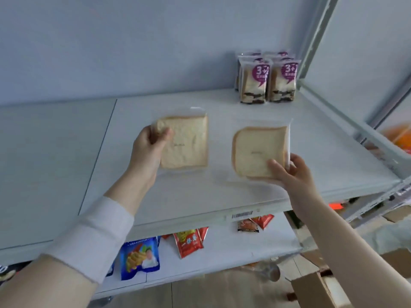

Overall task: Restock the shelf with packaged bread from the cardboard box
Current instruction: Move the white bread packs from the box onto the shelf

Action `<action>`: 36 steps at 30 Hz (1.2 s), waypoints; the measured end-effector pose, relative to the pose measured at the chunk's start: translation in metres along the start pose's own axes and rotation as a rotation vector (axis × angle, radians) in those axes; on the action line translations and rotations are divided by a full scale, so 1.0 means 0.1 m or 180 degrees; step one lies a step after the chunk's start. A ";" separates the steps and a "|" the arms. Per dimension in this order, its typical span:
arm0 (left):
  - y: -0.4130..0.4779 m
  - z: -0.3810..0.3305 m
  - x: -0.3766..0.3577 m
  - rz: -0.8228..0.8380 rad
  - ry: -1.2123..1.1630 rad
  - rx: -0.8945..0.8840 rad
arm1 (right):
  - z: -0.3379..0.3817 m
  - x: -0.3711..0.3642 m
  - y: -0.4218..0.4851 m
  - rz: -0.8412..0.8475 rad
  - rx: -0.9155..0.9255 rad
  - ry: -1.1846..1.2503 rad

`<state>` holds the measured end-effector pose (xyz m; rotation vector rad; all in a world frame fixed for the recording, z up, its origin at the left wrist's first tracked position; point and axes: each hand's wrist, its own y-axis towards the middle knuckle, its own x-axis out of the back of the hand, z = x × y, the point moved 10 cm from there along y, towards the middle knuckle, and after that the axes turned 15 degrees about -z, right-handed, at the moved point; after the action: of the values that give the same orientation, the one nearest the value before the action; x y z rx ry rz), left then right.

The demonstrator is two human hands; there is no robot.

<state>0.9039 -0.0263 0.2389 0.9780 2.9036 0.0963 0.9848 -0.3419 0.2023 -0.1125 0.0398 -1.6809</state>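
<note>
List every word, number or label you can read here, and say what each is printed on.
"3+": purple labels on the two front upright packs at the back of the shelf; smaller print beneath is blurred.
Faint print on the left bread pack and the right bread pack: too small to read.
Barcode tag on the shelf edge: no digits legible.
Red sachets and blue packet below: print blurred.

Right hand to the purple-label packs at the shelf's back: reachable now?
Probably yes: only bare shelf lies between the right hand and the purple-label packs. But it grips a bread pack, so it couldn't grasp one.
</note>
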 end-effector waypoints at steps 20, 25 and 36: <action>2.83 0.54 -1.00 -0.0777 0.0298 -0.0100 | 0.50 -2.53 2.74 -0.0154 0.1265 -0.0825; 3.11 0.52 -1.27 -0.0671 0.0185 -0.0396 | 0.56 -2.66 3.01 -0.0238 0.1434 -0.0845; 3.22 0.55 -1.47 -0.0737 0.0117 -0.0598 | 0.45 -2.71 3.21 -0.0719 0.1292 -0.0653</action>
<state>1.2194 0.1426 0.2188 0.6134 2.9485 0.3676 1.3359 -0.1077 0.2040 0.0186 -0.4817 -1.8602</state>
